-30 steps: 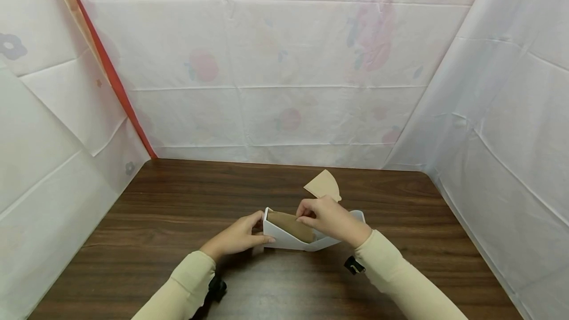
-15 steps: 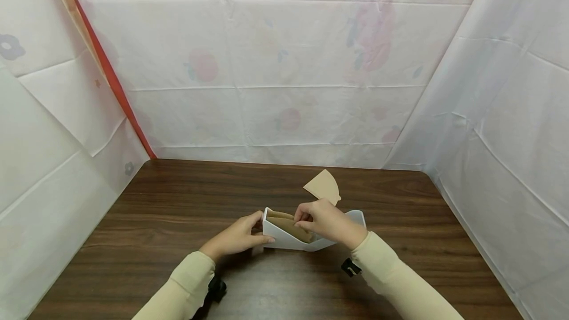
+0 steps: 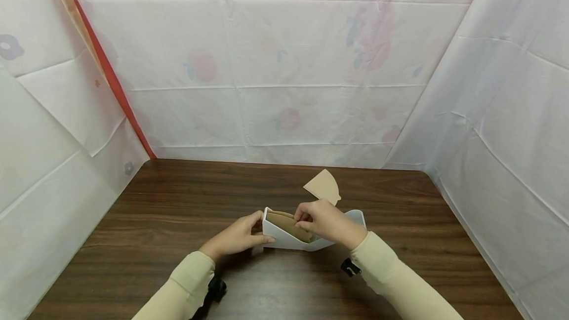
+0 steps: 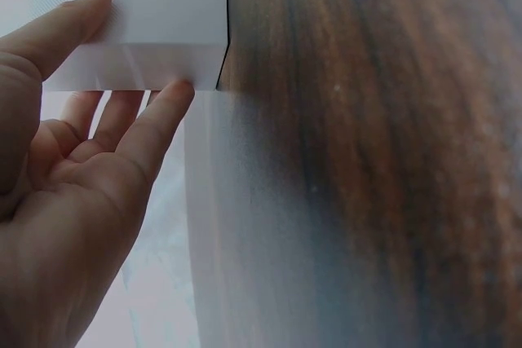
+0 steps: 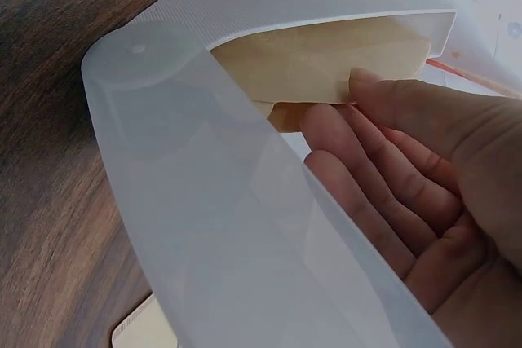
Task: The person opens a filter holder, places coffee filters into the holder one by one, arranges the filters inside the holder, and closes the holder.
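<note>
A white box (image 3: 284, 241) with a slanted open top stands on the table, holding brown paper coffee filters (image 3: 283, 222). My left hand (image 3: 235, 235) grips its left end, thumb on the front face and fingers at the end wall. Over the opening, my right hand (image 3: 329, 220) pinches the edge of a coffee filter (image 5: 326, 59) between thumb and fingers; the filter is still mostly inside the box. Another filter edge shows just behind it. The translucent lid (image 5: 220, 193) is swung open at the box's right end, partly hidden behind my right hand in the head view.
A single cone-shaped coffee filter (image 3: 323, 185) lies flat on the dark wood table (image 3: 213, 186) behind the box, partly covered by my right hand. White patterned sheets (image 3: 284, 63) hang around the back and sides of the table.
My right hand has shifted slightly left and down at the opening. A gap opened between the front filter and one behind, then narrowed. My left hand and the box stay put.
</note>
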### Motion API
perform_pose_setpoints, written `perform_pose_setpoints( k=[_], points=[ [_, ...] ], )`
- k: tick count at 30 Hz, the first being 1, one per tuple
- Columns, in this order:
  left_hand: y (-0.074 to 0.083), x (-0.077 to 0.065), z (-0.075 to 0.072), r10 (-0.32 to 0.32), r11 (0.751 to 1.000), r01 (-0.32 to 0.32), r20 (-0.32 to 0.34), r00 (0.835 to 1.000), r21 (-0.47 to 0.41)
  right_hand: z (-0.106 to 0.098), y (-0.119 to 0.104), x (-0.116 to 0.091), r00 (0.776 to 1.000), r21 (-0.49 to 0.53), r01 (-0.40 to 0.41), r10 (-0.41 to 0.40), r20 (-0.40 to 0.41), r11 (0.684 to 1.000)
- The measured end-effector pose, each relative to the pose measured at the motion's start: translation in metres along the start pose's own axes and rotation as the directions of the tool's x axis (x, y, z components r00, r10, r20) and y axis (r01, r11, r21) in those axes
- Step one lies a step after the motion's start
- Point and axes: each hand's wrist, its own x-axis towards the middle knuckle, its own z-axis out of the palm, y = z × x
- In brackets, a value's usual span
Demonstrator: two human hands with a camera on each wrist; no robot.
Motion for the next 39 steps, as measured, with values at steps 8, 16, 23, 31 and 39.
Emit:
perform_pose_setpoints(
  k=[8,16,23,31,39],
  points=[
    [0.001,-0.001,0.001,0.009,1.0,-0.009,-0.004,1.0,-0.017,-0.003,-0.001,0.0,1.0,0.004,-0.013,0.013,-0.017,1.0],
    [0.003,-0.002,0.001,0.015,1.0,-0.015,-0.011,1.0,-0.024,-0.011,-0.005,0.0,0.999,-0.015,-0.013,0.012,-0.046,1.0],
    [0.001,-0.001,0.0,0.014,1.0,-0.014,-0.004,1.0,-0.001,-0.019,-0.007,0.0,0.997,-0.021,0.012,-0.013,-0.074,1.0],
    [-0.001,0.0,0.0,0.008,1.0,-0.007,-0.008,1.0,0.02,-0.032,-0.009,0.0,0.994,-0.023,0.009,-0.012,-0.112,1.0],
    [-0.001,0.0,0.0,0.007,1.0,-0.007,0.002,1.0,0.011,-0.048,-0.006,-0.005,0.989,-0.033,-0.021,0.016,-0.15,0.999]
  ],
)
